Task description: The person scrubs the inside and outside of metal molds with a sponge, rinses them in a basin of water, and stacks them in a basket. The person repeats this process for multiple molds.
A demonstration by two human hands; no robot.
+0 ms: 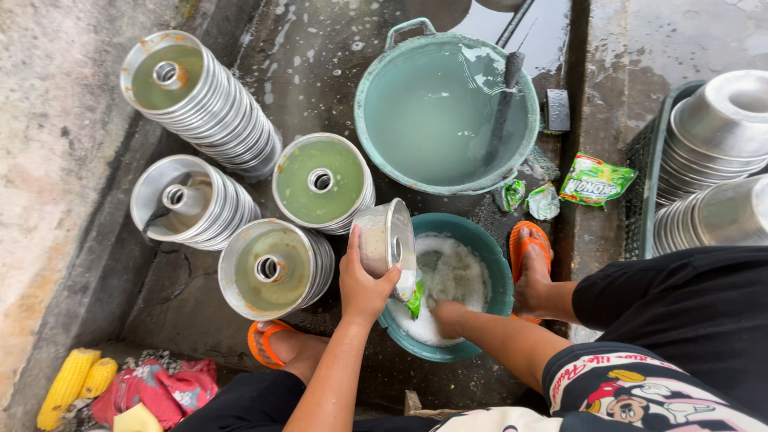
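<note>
Wet concrete floor (pixel 320 48): four ring-mould stacks (pixel 276 268), two basins (pixel 446 112), hands (pixel 364 284) washing one mould (pixel 386 238)

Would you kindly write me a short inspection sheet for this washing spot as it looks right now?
Surface: wet concrete floor.
Job's things: ring-shaped metal pan tilted over soapy basin; green sponge at its rim.
Clutter: four stacks of dirty pans, large water basin, empty sachets, corn cobs.
Hands: left hand grips the pan; right hand in the suds.
Cables: nothing seen.
Surroundings: crate of clean pans on the right.
</note>
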